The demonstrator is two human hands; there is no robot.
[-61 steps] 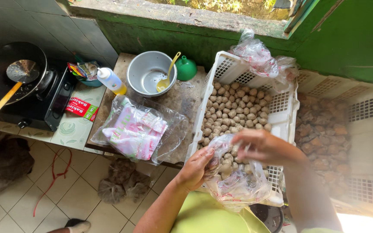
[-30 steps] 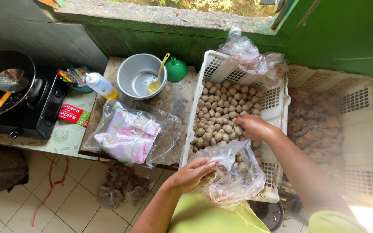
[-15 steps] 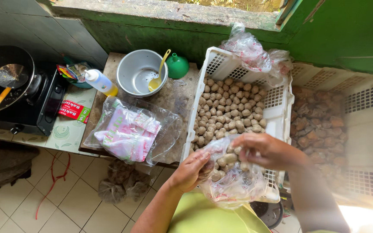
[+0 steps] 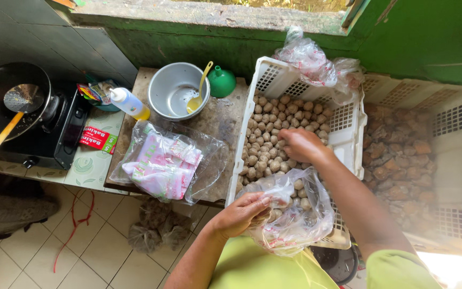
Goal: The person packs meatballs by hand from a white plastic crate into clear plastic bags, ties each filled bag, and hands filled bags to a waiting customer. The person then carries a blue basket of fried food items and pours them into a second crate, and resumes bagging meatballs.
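A clear plastic bag (image 4: 295,214), partly filled with small brown balls, hangs at the near edge of the white crate (image 4: 274,80), its mouth gripped by the left hand (image 4: 241,213). The right hand (image 4: 300,145) lies palm down in the crate, fingers curled closed over the heaped balls (image 4: 274,134). Left of the crate, the table (image 4: 225,115) carries a bag of pink packets (image 4: 167,166) and a metal bowl (image 4: 177,91).

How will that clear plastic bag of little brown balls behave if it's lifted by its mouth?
The clear plastic bag looks thin and crumpled, so it will probably sag. The brown balls inside seem loose, likely shifting downward. The left hand grips only one edge, so the mouth may flop shut.
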